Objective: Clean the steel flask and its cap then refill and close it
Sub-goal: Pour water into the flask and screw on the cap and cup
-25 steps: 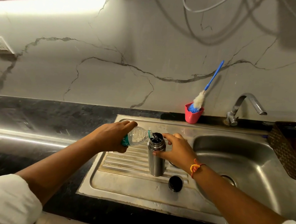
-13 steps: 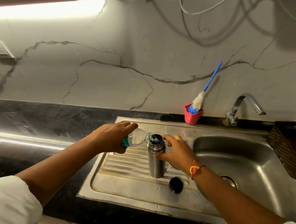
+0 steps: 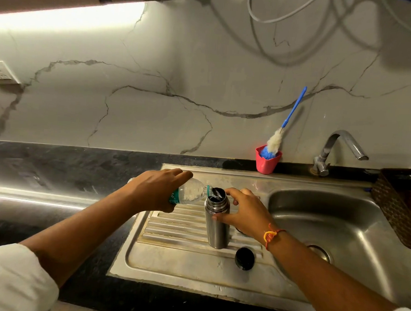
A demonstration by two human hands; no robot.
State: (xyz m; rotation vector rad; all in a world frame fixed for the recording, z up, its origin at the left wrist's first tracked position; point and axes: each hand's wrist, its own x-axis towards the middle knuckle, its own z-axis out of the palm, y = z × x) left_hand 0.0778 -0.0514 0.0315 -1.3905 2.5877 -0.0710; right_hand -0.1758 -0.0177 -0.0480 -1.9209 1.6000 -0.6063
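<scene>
Steel flask [image 3: 217, 228] upright, uncapped, on the ribbed drainboard [image 3: 169, 261], left of the sink basin [image 3: 339, 226]. Your right hand [image 3: 243, 213] holds it, thumb and fingers curled round the neck. Your left hand [image 3: 156, 190] grips a clear plastic water bottle [image 3: 191, 192], tipped, mouth at the flask's opening. Black cap [image 3: 244, 258] lies near-right of the flask, apart from it. Bottle brush [image 3: 276, 141] stands in a red cup [image 3: 266, 162], far side.

The steel flask [image 3: 216, 228] stands upright and uncapped on the ribbed drainboard [image 3: 171, 227], its dark mouth open. Its round black cap [image 3: 244, 258] lies apart at the flask's 4 o'clock. A clear plastic bottle [image 3: 190, 192], tipped nearly level, meets the mouth from 10 o'clock.
</scene>
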